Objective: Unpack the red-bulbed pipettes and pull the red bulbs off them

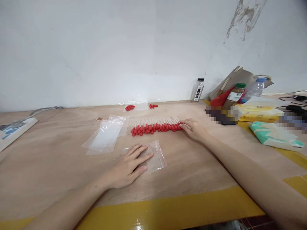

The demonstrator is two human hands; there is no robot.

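My left hand [130, 164] lies flat with its fingers spread on a clear zip-lock bag [155, 158], pressing it to the table. Just beyond it, many white sticks with red rounded tips [155, 127] lie side by side in a row, red ends towards me. At the row's right end, my right hand [193, 129] has its thumb and fingers closed around the outermost red-tipped stick, which the fingers partly cover. More clear plastic bags [105, 135] overlap in a loose pile to the left of the row.
Small red pieces [129, 108] rest on a clear bag near the wall, with others [153, 106] beside it. At right stand a black-capped bottle [198, 90], a green-capped bottle [235, 94] and tissue packs [275, 135]. A white power strip [26, 124] with a cable lies far left.
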